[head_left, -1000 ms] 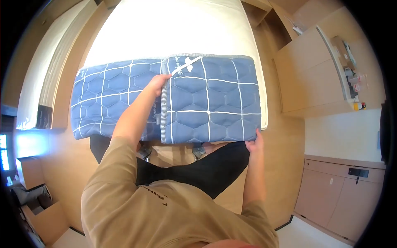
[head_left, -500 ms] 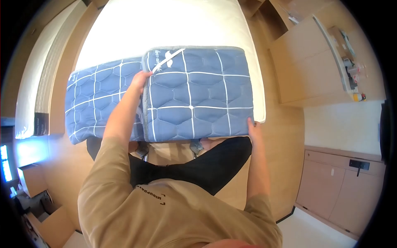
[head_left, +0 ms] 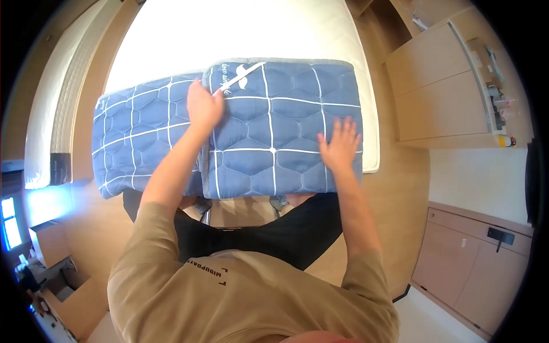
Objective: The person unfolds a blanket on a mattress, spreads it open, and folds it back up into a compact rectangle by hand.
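**Two hands are reaching over a folded blue pad**

The quilted, white-lined blue pad (head_left: pixel 297 128) is lying across the near end of a white mattress (head_left: pixel 240 31), its thicker right section overlapping the left one. From where I'm standing, the left hand (head_left: pixel 205 107) is reaching across the striped trim (head_left: pixel 206 171), its thumb lying by the near-left end of a white strap (head_left: pixel 251 71); whether it is gripping anything, I can't tell. The right hand (head_left: pixel 339 146) is staying empty, palm down, fingers fanning apart over the pad's right side. Black-trousered legs (head_left: pixel 320 223) are showing just nearer.
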### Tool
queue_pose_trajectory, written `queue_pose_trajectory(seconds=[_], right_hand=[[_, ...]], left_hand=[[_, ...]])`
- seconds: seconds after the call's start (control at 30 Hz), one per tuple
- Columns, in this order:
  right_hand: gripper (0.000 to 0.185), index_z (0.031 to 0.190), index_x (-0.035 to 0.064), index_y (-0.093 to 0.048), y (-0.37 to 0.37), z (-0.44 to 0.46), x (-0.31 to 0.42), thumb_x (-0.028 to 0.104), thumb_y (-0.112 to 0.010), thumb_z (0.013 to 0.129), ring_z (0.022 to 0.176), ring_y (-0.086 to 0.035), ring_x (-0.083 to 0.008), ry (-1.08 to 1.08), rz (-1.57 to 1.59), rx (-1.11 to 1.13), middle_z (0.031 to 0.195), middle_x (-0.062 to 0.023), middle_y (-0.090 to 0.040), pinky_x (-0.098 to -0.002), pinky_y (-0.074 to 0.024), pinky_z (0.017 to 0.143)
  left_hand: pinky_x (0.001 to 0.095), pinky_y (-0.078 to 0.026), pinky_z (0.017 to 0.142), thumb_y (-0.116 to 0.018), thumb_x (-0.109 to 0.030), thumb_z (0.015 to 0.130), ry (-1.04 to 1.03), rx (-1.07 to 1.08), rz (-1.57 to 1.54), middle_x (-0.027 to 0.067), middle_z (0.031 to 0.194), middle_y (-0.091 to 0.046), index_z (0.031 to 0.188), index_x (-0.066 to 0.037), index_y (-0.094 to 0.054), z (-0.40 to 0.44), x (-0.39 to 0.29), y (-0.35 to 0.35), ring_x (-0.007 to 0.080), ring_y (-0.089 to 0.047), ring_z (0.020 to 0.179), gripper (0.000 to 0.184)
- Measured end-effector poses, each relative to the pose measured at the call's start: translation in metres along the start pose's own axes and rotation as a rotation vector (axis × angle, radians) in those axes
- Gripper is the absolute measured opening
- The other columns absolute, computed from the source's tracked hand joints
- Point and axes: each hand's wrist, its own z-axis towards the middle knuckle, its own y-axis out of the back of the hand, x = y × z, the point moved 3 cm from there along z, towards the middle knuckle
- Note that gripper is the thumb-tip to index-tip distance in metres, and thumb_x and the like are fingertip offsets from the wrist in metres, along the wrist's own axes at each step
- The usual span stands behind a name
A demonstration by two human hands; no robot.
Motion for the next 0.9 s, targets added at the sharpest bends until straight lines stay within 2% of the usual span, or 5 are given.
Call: queue_pose_trajectory(seconds=[0.1,0.2,0.7,0.8,0.9], right_hand=[[0.080,0.146,0.0017,-0.029,-0.031,-0.008,0.044,0.047,-0.058,0.086,0.144,-0.017,-0.0360,0.192,0.040,0.063,0.153,-0.0197,-0.024,-0.0563,-0.0112,0.114],[0.080,0.145,0.0013,-0.030,-0.032,0.006,0.088,0.047,-0.058,0.085,0.144,-0.019,-0.0336,0.362,0.260,0.086,0.153,-0.0188,-0.025,-0.0529,-0.0121,0.115],[0.079,0.146,-0.0017,-0.027,-0.045,0.110,-0.073,0.047,-0.054,0.089,0.142,-0.021,-0.0390,0.076,-0.038,0.048,0.153,-0.0185,-0.026,-0.0485,-0.0140,0.116],[0.082,0.144,-0.0066,-0.026,-0.051,0.130,-0.074,0.046,-0.055,0.089,0.141,-0.020,-0.0421,-0.112,0.027,-0.180,0.152,-0.0240,-0.023,-0.0496,-0.0146,0.116],[0.084,0.143,-0.0086,-0.026,-0.017,0.118,0.039,0.046,-0.058,0.087,0.142,-0.018,-0.0404,0.179,0.219,-0.006,0.152,-0.0265,-0.022,-0.0498,-0.0149,0.116]], left_hand=[[0.0526,-0.018,0.113,-0.058,-0.039,0.086,-0.434,0.248,0.201,0.0319,0.144,-0.031,0.136,0.010,-0.034,-0.053,-0.058,0.002,0.0453,-0.024,0.138,0.075],[0.0516,-0.007,0.116,-0.052,-0.048,0.088,-0.462,0.375,0.286,0.0309,0.151,-0.015,0.143,0.010,-0.024,-0.093,-0.050,-0.051,0.0450,-0.010,0.143,0.085],[0.0527,-0.004,0.115,-0.052,-0.043,0.086,-0.403,0.451,0.233,0.0319,0.153,-0.009,0.143,0.013,-0.018,-0.088,-0.037,-0.074,0.0459,-0.003,0.144,0.086],[0.0525,-0.003,0.115,-0.053,-0.042,0.085,-0.386,0.460,0.230,0.0321,0.153,-0.009,0.143,0.013,-0.018,-0.089,-0.036,-0.078,0.0457,-0.002,0.144,0.087],[0.0525,-0.002,0.115,-0.053,-0.042,0.085,-0.422,0.427,0.223,0.0323,0.153,-0.008,0.143,0.013,-0.017,-0.091,-0.035,-0.079,0.0459,-0.002,0.144,0.088]])
